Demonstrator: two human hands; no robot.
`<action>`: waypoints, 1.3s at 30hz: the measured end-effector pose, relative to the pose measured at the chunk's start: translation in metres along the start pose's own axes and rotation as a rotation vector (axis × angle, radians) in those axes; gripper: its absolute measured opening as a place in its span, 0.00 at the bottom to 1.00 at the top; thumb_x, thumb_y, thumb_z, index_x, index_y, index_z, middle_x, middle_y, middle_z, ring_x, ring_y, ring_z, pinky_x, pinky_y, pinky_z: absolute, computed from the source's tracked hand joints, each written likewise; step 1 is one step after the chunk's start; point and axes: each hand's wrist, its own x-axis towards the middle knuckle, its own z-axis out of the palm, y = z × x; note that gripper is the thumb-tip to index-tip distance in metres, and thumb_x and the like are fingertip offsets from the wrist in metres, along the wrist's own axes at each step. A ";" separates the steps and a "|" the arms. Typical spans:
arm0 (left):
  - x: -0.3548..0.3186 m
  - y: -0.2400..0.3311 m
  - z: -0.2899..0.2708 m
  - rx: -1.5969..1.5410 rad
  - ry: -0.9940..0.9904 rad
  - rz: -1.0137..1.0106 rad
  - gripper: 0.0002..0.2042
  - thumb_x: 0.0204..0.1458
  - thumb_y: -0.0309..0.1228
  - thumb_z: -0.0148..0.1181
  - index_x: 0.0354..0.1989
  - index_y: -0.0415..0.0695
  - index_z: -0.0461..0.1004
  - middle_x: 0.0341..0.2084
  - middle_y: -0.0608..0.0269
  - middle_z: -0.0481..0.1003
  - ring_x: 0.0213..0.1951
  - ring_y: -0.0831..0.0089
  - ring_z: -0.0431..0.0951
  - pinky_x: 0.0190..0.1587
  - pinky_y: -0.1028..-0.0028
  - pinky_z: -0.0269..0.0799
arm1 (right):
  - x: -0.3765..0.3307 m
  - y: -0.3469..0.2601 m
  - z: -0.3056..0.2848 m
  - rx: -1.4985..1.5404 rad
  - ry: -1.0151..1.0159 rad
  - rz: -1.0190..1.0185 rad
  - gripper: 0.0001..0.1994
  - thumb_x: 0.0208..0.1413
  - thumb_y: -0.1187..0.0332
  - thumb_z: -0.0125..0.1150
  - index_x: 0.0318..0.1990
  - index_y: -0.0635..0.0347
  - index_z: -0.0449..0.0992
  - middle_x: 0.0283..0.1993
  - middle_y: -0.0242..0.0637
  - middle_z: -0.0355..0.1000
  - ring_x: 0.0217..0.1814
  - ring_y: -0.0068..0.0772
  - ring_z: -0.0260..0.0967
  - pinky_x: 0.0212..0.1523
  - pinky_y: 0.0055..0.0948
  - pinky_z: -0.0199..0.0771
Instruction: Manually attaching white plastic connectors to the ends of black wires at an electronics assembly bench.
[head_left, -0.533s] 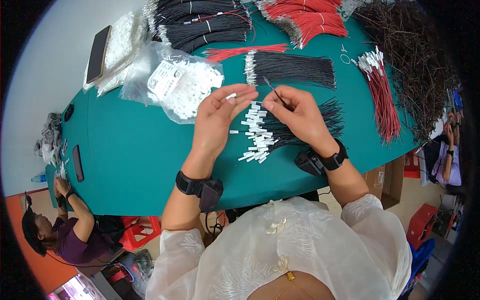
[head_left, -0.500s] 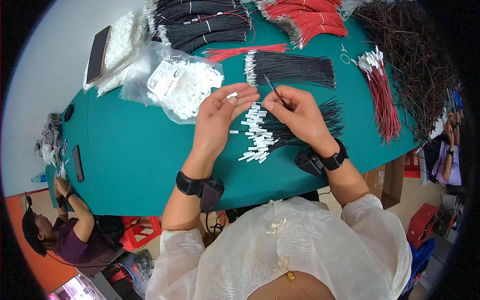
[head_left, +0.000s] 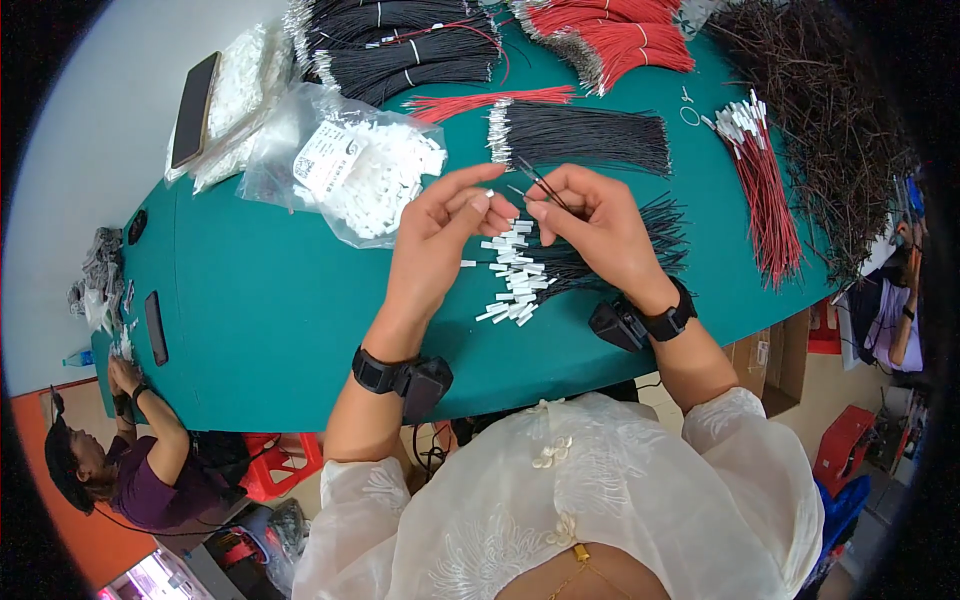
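Observation:
Pinched between the fingertips of my left hand [head_left: 440,225] is a small white plastic connector housing [head_left: 489,194]. Close to its right, my right hand [head_left: 597,222] is closed round a thin black wire whose metal tip [head_left: 515,190] points at the housing. A slim dark pointed tool [head_left: 537,176], like tweezers, sticks up from the same fingers. The two hands are slightly apart. Beneath them lies a pile of black wires [head_left: 655,235] with white connector housings [head_left: 518,282] on their left ends; my right hand hides part of it.
An open clear bag of white housings [head_left: 375,190] lies left of my hands. Beyond them are black wires [head_left: 590,138], red wires [head_left: 490,102] and tied bundles. Finished-looking red wires [head_left: 765,210] and a dark tangled heap [head_left: 820,120] lie right. A co-worker [head_left: 140,460] sits at left.
The fingers of my left hand have curled in, and the white housing has moved right toward the wire. My right hand has shifted slightly, with the wire's metal tip now showing.

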 end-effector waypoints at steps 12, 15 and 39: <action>0.001 -0.004 0.001 0.010 0.018 0.010 0.10 0.60 0.22 0.50 0.48 0.34 0.70 0.39 0.53 0.78 0.40 0.71 0.79 0.44 0.74 0.75 | 0.000 0.001 -0.003 0.024 0.015 -0.011 0.03 0.57 0.76 0.60 0.34 0.66 0.73 0.27 0.28 0.71 0.27 0.14 0.68 0.30 0.16 0.66; 0.001 -0.002 0.003 -0.025 0.033 0.008 0.11 0.59 0.21 0.50 0.49 0.34 0.70 0.39 0.51 0.78 0.41 0.69 0.79 0.45 0.74 0.75 | 0.000 0.002 -0.002 0.032 0.025 -0.025 0.03 0.56 0.76 0.60 0.34 0.66 0.73 0.27 0.28 0.71 0.27 0.14 0.67 0.29 0.15 0.64; 0.000 0.001 0.004 -0.163 0.046 -0.029 0.10 0.59 0.22 0.50 0.48 0.35 0.68 0.42 0.47 0.78 0.43 0.65 0.80 0.47 0.72 0.76 | 0.001 0.006 -0.003 -0.104 0.118 -0.066 0.03 0.54 0.76 0.63 0.33 0.67 0.76 0.24 0.25 0.68 0.24 0.10 0.60 0.25 0.15 0.60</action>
